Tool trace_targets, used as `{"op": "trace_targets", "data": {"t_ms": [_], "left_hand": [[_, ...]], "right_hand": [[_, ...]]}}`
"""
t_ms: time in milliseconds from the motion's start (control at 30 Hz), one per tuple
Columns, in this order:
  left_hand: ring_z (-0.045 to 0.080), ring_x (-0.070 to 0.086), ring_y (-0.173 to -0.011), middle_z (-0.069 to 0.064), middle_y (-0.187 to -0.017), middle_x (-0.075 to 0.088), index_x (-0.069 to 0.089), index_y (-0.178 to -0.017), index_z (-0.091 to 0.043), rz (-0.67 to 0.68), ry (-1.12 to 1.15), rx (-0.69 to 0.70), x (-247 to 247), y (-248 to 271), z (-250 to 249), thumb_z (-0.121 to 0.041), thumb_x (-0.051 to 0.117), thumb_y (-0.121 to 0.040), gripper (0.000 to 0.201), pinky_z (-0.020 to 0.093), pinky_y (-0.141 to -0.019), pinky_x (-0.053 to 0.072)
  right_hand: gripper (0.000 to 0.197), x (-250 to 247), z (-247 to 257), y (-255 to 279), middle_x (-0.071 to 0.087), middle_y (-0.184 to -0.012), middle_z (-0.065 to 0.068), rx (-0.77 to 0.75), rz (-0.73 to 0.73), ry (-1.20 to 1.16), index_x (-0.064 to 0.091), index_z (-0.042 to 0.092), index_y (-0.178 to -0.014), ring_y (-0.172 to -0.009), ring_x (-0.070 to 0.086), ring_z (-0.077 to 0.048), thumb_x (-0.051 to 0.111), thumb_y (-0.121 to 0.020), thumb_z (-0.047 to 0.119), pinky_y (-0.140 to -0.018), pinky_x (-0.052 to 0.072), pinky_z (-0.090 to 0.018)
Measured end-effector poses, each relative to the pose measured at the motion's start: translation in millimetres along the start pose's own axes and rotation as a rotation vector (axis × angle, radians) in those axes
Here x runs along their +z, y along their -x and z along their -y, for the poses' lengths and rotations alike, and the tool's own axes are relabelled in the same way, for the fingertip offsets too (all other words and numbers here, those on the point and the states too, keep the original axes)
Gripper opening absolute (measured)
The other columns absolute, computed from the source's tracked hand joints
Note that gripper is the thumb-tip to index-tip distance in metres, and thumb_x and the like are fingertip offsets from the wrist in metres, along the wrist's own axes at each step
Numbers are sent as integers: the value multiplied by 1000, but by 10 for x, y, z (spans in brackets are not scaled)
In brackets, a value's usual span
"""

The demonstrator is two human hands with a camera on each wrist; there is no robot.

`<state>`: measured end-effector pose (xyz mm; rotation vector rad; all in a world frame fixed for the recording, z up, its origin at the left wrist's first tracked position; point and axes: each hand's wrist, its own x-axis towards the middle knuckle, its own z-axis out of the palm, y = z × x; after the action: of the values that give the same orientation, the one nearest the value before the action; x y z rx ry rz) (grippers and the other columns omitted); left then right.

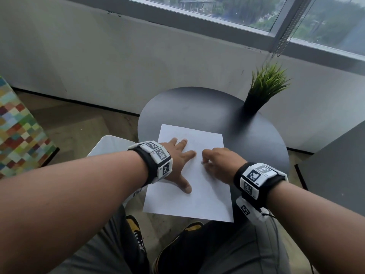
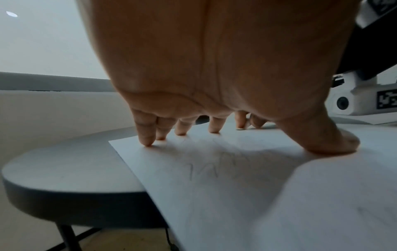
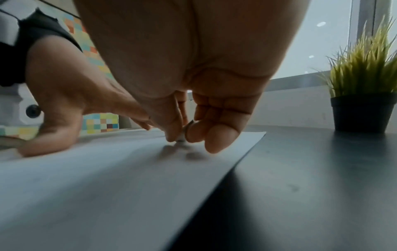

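Head view: a round dark worktop carries 1 white sheet of paper, its near end overhanging the edge. At the far right rim, well apart, 1 black pot holds green grass. The left grip lies wide, fingers spread, pressing the sheet flat. The right grip pinches a small grey piece against the sheet's middle.

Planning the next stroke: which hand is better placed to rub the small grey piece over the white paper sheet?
Right. The right hand already pinches the small grey piece against the white paper sheet; the left hand presses on it, fingers spread.
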<state>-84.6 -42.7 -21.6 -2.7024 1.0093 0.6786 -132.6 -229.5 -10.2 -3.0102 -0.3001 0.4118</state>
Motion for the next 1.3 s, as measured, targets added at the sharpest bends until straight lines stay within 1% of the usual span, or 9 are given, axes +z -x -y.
{"op": "trace_targets", "data": {"t_ms": [167, 300, 467, 633, 767, 933, 1067, 1233, 1300], "left_hand": [[37, -11, -155, 6, -168, -19, -11, -156, -46, 25, 3, 2, 31, -13, 22, -93, 60, -62, 128, 62, -121, 20], [38, -10, -155, 8, -168, -19, -11, -154, -54, 40, 8, 1, -1, -5, 0, -91, 62, -62, 123, 65, -119, 20], [38, -13, -154, 7, -167, -23, -14, -153, -54, 54, 11, 5, -12, 12, 6, -91, 61, -64, 122, 64, -120, 17], [38, -13, -154, 7, -168, -21, -12, -155, -52, 48, 29, 6, -18, 23, -1, -89, 62, -65, 122, 63, -121, 17], [38, -15, -154, 7, -167, -23, -12, -154, -52, 53, 32, 12, -17, 36, 16, -89, 62, -66, 122, 61, -122, 13], [38, -13, -154, 7, -168, -21, -11, -154, -53, 47, 34, 4, -16, 13, 1, -89, 64, -64, 122, 63, -121, 16], [39, -13, -154, 8, -168, -20, -11, -155, -51, 48, 21, 3, -33, 14, -14, -87, 65, -65, 123, 62, -121, 16], [42, -8, -153, 9, -168, -15, -9, -150, -61, 54, 8, 0, -48, 10, -35, -88, 65, -64, 117, 67, -117, 21], [44, -9, -153, 10, -168, -16, -9, -149, -63, 65, 3, -5, -59, 4, -40, -87, 66, -64, 116, 68, -116, 21]], "right_hand": [[19, 107, 236, 223, 55, -97, -2, -293, 80, 79, 55, 22, -107, -90, 54, -25, 43, -97, 34, -72, 39, -31], [20, -13, -4, 112, 55, -98, -3, -168, -20, 155, 51, 23, -110, -91, 60, -32, 42, -94, 32, -74, 51, -40], [18, 89, 231, 300, 53, -92, -6, -394, 60, 254, 55, 19, -107, -74, 56, -31, 47, -94, 27, -57, 38, -34], [19, 11, 7, 173, 53, -94, -3, -201, -64, 214, 53, 20, -108, -81, 60, -32, 42, -96, 30, -63, 46, -34], [17, 92, 320, 337, 55, -91, -4, -400, 64, 151, 59, 17, -101, -77, 56, -28, 48, -94, 28, -65, 45, -35], [16, 18, -83, 135, 55, -93, -1, -167, -76, 167, 55, 21, -102, -84, 62, -30, 44, -94, 30, -68, 51, -38], [16, 109, 273, 321, 55, -91, -2, -383, 49, 117, 59, 20, -100, -79, 57, -26, 48, -93, 28, -67, 47, -34], [13, -16, -163, 147, 57, -92, -1, -113, -72, 110, 58, 22, -94, -88, 60, -30, 47, -92, 29, -72, 50, -38], [12, 15, -8, 211, 60, -95, 0, -163, -45, 77, 60, 22, -95, -89, 60, -27, 50, -89, 25, -74, 48, -34]]}}
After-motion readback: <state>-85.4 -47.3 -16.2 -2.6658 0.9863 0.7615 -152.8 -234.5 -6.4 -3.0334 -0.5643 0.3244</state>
